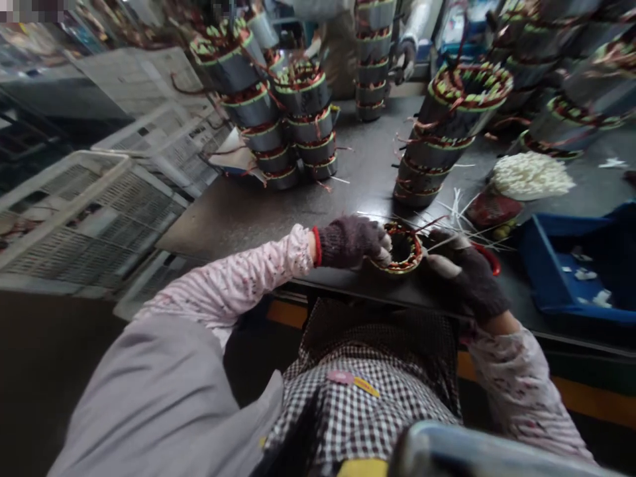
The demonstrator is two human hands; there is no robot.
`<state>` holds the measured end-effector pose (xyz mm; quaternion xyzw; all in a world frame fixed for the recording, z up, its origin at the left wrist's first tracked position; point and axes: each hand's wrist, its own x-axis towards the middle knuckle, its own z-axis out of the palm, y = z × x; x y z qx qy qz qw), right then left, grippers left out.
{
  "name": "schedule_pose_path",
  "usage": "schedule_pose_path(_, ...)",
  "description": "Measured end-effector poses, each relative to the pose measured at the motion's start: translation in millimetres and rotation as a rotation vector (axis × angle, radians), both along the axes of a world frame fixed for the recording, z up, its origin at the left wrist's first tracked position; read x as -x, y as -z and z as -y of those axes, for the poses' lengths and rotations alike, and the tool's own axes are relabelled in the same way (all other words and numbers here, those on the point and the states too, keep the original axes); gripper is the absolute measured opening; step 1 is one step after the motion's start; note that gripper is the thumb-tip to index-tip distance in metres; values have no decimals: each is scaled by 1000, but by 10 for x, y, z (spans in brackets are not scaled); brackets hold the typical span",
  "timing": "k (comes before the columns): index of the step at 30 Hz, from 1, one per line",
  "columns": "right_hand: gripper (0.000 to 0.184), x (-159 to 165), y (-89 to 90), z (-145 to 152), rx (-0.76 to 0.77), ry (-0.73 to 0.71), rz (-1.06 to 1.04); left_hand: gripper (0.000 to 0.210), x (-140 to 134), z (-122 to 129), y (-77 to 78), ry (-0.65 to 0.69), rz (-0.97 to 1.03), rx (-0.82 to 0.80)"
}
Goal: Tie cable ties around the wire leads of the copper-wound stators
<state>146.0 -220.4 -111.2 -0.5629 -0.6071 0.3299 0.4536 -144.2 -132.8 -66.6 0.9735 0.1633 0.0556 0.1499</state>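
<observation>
A motor stator (397, 267) with copper windings and a pale green rim stands at the table's near edge, its round opening facing up. My left hand (354, 241), in a dark glove with bare fingertips, is closed on the stator's left side. On the right, my right hand (464, 268), gloved likewise, pinches a thin white tie (437, 244) close to the stator's rim. A reddish lead (431, 224) sticks out from the windings. Several loose white ties (456, 211) lie just beyond my right hand. Beside that hand shows a red tool handle (489, 258), the rest hidden.
Stacks of stators (427, 162) stand farther back, with more stacks (311, 122) at the left. A white bundle (531, 175) and a blue bin (539, 265) holding small white pieces are at right. Pale crates (94, 199) stand left of the table. A co-worker's gloved hand (405, 59) is across.
</observation>
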Motion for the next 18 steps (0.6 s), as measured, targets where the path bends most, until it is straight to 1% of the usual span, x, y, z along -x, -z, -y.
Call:
schedule_pose_path(1,43,-110,-10,-11,-32,151,-76,42,32,34,76,-8,41,-28)
schedule_pose_path(2,36,-217,-14,-39,-83,333,-141,41,66,81,166,-30,90,-59)
schedule_pose_path(3,28,-319,-17,-91,-158,518,-178,40,96,134,259,-88,181,-94)
schedule_pose_path(4,20,-415,-20,-169,-236,672,-187,36,116,184,346,-128,255,-121)
schedule_pose_path(5,17,-501,-25,-272,-306,783,-175,31,122,227,419,-154,312,-138)
schedule_pose_path(6,18,-578,-33,-395,-358,848,-152,26,111,261,473,-156,352,-146)
schedule_pose_path(8,21,-695,-57,-663,-401,890,-113,19,40,305,532,-120,359,-148)
schedule_pose_path(9,19,-737,-73,-784,-418,902,-98,17,-13,324,545,-115,350,-155)
schedule_pose_path(11,12,-790,-110,-943,-445,915,-69,14,-128,378,564,-140,328,-182)
schedule_pose_path(12,10,-800,-127,-962,-483,929,-53,13,-182,419,579,-173,319,-190)
schedule_pose_path(13,13,-796,-138,-932,-561,944,-22,13,-232,469,599,-211,322,-192)
schedule_pose_path(14,20,-774,-138,-850,-671,958,20,13,-275,524,623,-253,334,-187)
schedule_pose_path(15,27,-728,-123,-716,-783,964,62,13,-313,582,648,-300,354,-180)
schedule_pose_path(16,34,-655,-90,-534,-855,937,107,13,-346,635,671,-355,377,-174)
schedule_pose_path(17,39,-555,-39,-310,-875,891,139,14,-373,681,689,-414,397,-170)
schedule_pose_path(18,41,-431,30,-53,-745,813,138,15,-395,716,701,-466,407,-164)
